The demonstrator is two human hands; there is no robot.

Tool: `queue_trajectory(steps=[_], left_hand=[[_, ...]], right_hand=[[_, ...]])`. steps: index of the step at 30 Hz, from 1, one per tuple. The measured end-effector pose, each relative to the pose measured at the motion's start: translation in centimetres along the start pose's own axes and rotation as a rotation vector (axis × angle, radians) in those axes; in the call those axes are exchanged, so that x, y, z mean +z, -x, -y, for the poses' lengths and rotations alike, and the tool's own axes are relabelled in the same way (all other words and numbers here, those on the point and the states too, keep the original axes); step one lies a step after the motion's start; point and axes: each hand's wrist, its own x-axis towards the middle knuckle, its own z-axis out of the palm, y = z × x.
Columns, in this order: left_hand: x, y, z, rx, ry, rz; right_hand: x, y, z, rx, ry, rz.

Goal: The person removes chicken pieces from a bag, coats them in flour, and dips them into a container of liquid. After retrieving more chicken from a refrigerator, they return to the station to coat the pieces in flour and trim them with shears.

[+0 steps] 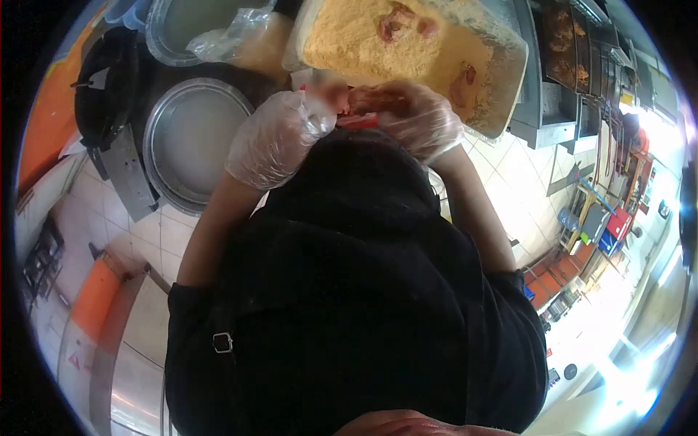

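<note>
Both of my hands wear clear plastic gloves and meet in front of my dark apron. My left hand [280, 134] has its fingers curled at a pinkish piece, partly blurred, that looks like raw meat. My right hand [422, 120] is closed round a reddish-brown piece of meat [382, 98]. Something red [360, 121] shows between and below the hands. Just beyond them lies a large tub [515, 87] of pale yellow flour-like powder [356, 43], with meat pieces [396, 23] partly sunk in it.
To the left stands a round metal-rimmed pot [196, 138] of cloudy liquid, with a second round container [171, 43] behind it. A crumpled clear plastic bag [233, 36] lies there. Metal trays of browned food [563, 51] are at the upper right.
</note>
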Motion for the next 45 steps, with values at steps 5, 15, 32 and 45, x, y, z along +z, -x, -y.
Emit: queue_trajectory(steps=[5,15,32,45], left_hand=[[0.5,-0.4,0.9,0.048,0.046,-0.017],[1.0,-0.6,0.3,-0.005,0.056,0.044],[1.3,0.2,0.2,-0.086,0.053,0.042],[1.1,-0.1,0.0,-0.154,0.071,0.058]], right_hand=[[0.9,1.4,-3.2,0.003,-1.155,-0.093],[0.8,0.1,-2.2,-0.132,-1.974,-0.05],[-14.9,3.7,-18.8,0.682,-0.016,-0.506],[-14.5,3.6,-21.1,0.526,0.156,-0.388]])
